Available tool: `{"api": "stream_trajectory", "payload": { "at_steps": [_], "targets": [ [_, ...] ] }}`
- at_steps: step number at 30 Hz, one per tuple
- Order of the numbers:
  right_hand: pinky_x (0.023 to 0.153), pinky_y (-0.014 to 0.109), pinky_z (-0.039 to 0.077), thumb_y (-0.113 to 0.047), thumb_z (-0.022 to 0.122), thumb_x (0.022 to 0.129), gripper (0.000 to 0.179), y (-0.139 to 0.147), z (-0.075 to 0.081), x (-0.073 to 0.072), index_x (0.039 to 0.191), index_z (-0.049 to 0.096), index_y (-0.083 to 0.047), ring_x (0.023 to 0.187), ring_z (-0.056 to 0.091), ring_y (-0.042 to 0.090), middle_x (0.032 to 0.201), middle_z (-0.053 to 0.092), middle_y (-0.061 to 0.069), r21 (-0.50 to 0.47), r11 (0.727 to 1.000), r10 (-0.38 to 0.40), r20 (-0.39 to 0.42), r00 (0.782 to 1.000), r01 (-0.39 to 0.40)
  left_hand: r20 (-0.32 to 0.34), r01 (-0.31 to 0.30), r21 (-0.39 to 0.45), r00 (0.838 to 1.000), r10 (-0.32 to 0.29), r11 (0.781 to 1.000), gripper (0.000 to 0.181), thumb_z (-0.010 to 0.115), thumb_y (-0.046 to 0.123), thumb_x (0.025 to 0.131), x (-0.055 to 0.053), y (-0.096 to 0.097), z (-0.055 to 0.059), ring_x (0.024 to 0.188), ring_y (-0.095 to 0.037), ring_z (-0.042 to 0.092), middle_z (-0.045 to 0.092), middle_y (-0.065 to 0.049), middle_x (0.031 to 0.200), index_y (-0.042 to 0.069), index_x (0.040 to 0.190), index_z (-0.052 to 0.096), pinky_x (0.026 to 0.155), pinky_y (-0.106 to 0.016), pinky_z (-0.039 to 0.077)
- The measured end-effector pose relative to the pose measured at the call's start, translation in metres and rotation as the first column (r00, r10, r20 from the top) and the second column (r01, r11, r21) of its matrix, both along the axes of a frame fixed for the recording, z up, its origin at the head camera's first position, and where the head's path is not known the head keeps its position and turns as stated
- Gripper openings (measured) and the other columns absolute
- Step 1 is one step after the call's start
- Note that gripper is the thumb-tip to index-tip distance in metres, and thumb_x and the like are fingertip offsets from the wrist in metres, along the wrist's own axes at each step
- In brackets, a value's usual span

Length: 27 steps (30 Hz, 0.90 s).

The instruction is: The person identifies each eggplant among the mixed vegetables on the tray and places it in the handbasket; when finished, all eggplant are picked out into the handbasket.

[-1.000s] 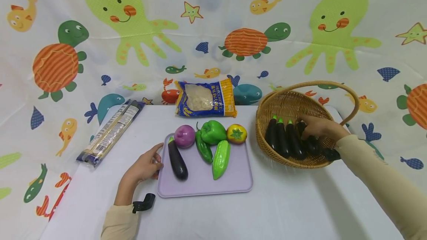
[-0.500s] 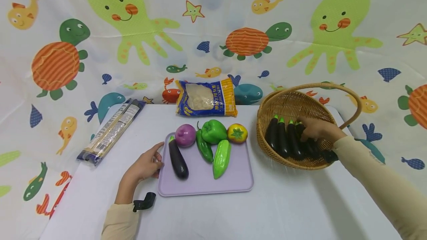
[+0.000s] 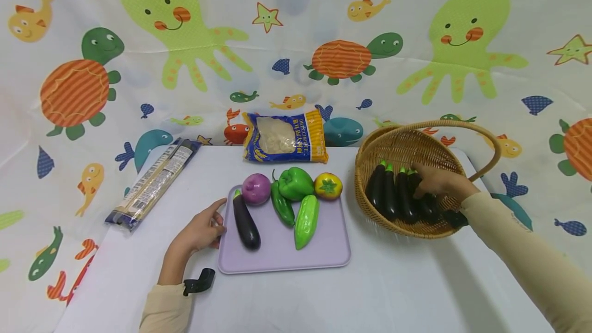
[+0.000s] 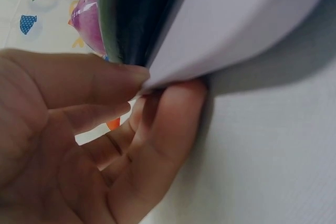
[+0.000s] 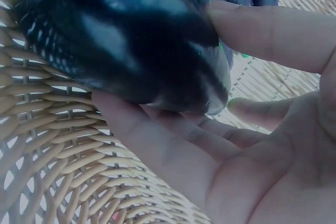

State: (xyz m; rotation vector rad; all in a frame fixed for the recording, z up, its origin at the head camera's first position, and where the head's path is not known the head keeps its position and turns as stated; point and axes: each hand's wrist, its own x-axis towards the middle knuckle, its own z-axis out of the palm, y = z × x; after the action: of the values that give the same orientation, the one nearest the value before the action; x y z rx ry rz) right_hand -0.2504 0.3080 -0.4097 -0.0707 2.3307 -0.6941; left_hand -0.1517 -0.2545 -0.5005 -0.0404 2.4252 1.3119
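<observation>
In the head view my left hand (image 3: 199, 229) is at the left edge of a light purple tray (image 3: 282, 261). The left wrist view shows its thumb and fingers pinching the rim. On the tray lie a dark eggplant (image 3: 246, 222), a purple round vegetable (image 3: 256, 189), a green chili pepper (image 3: 282, 205), a green bell pepper (image 3: 296, 184), a light green ridged gourd (image 3: 307, 221) and a yellow-red fruit (image 3: 328, 186). My right hand (image 3: 435, 180) reaches into a wicker basket (image 3: 407, 145), thumb and fingers around a glossy eggplant (image 5: 121, 40). Several other eggplants (image 3: 390, 194) lie left of it.
A blue and yellow pasta bag (image 3: 284, 136) stands at the back of the white table (image 3: 287, 302). A long noodle packet (image 3: 152, 184) lies at the left. The basket's handle (image 3: 490, 143) arches over on the right; a patterned cloth (image 3: 287, 35) hangs behind.
My right hand and the eggplant it holds have shifted slightly left, closer to the other eggplants. The basket handle sits slightly lower. My left hand stays on the tray rim.
</observation>
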Motion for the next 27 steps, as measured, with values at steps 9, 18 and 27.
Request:
{"api": "stream_trajectory", "payload": {
  "at_steps": [9,18,27],
  "targets": [
    [0.079,0.059,0.06,0.001,0.068,0.089,0.09,0.001,-0.0021,0.001,0.153,0.006,0.012,0.125,0.043,0.066,0.144,0.025,0.048,-0.031,0.999,0.014,-0.027,1.0,-0.015,-0.005,0.003,-0.001,1.0,-0.003,1.0,0.077,0.057,-0.007,0.087,0.0002,0.0001,0.0005,0.068,-0.021,0.059,0.05,-0.016,0.101,-0.002,0.158,0.027,0.055,-0.036,0.06],
    [0.083,0.061,0.059,-0.001,0.068,0.089,0.089,0.001,-0.0023,-0.0009,0.154,0.008,0.009,0.127,0.042,0.064,0.146,0.025,0.045,-0.06,0.998,0.006,0.011,1.0,-0.006,-0.002,0.0,-0.004,1.0,0.0,1.0,0.076,0.057,-0.007,0.088,0.0002,0.0007,0.0008,0.068,-0.021,0.059,0.051,-0.016,0.101,-0.002,0.157,0.028,0.055,-0.036,0.059],
    [0.102,0.065,0.045,-0.006,0.071,0.087,0.085,0.0007,-0.0064,-0.0009,0.152,0.019,0.014,0.13,0.043,0.058,0.148,0.031,0.044,-0.004,0.994,0.11,-0.117,0.987,-0.111,0.004,-0.002,-0.011,1.0,0.002,1.0,0.076,0.058,-0.007,0.088,0.0002,0.0008,0.0016,0.069,-0.022,0.058,0.052,-0.016,0.102,-0.001,0.158,0.028,0.055,-0.036,0.059]
  ]
}}
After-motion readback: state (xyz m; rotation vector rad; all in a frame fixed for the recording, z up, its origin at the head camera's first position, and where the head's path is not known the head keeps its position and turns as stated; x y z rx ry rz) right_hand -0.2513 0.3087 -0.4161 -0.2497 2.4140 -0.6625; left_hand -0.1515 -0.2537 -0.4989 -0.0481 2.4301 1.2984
